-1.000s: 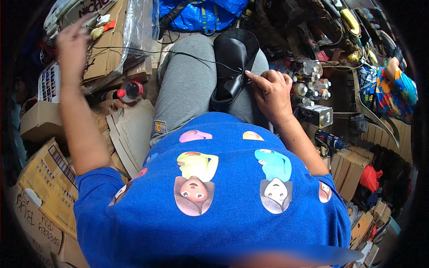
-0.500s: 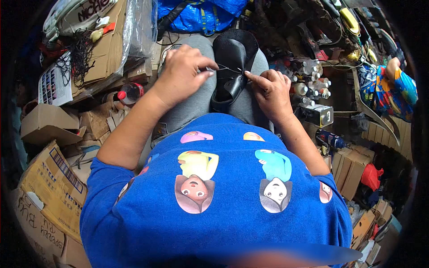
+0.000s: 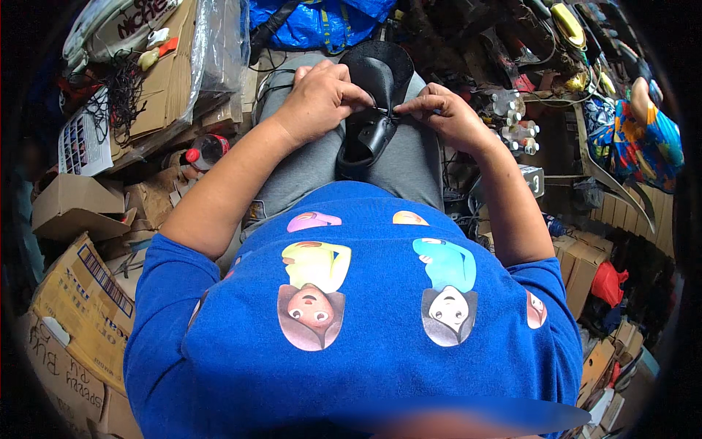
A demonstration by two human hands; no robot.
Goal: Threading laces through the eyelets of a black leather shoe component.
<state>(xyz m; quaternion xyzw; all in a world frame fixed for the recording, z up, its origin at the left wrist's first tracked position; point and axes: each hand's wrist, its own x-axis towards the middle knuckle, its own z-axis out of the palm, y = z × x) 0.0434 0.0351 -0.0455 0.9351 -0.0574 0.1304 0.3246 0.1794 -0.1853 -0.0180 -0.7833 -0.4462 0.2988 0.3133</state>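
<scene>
from where i stand, the black shoe (image 3: 371,136) lies lengthwise on the sitter's lap, over the grey trousers (image 3: 301,164), more toward the right thigh. both bare hands meet at its middle, one on either side. the left hand (image 3: 316,99) comes in with thumb and forefinger pressed together, pinching a thin thread (image 3: 381,110) close against the shoe. the right hand (image 3: 452,121) faces it, forefinger stretched to the shoe's other edge, the remaining fingers curled; i cannot tell whether its tips grip the thread or only touch the leather. the thread shows as a short line between the two hands.

a blue shirt (image 3: 373,293) with cartoon figures covers the sitter's front. at the left lie a red-capped bottle (image 3: 212,150), an open box (image 3: 77,205) and a tangle of black cords (image 3: 121,95). a blue bag (image 3: 325,25) is beyond the knees, and small bottles (image 3: 515,132) crowd together past the right hand.
</scene>
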